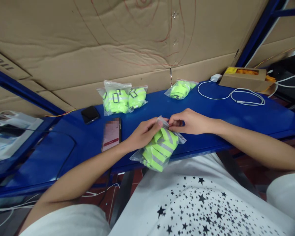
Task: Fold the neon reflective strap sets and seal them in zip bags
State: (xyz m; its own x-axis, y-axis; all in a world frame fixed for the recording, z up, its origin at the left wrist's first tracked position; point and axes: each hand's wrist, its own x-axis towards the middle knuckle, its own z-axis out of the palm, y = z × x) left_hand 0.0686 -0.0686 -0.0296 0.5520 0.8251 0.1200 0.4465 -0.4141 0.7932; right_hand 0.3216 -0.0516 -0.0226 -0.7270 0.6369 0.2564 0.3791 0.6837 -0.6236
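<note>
A clear plastic zip bag (pixel 137 156) hangs tilted at the front edge of the blue table, between my hands and my shirt. Inside it is a rolled reflective strap (pixel 159 151), neon yellow with grey bands. My left hand (pixel 145 132) pinches the bag's top edge on its left side. Thumb and fingers of my right hand (pixel 186 122) are closed on the same edge a little further right. Beyond my hands lie bagged neon straps (pixel 116 102) with black buckles at the left, and another bagged neon strap (pixel 181 90) at the right.
A phone with a lit screen (pixel 112 134) lies left of my left arm, near a black device (pixel 89 114). At the right are a coiled white cable (pixel 248 96) and an open cardboard box (pixel 245 79). Cardboard sheets (pixel 137 42) wall off the back.
</note>
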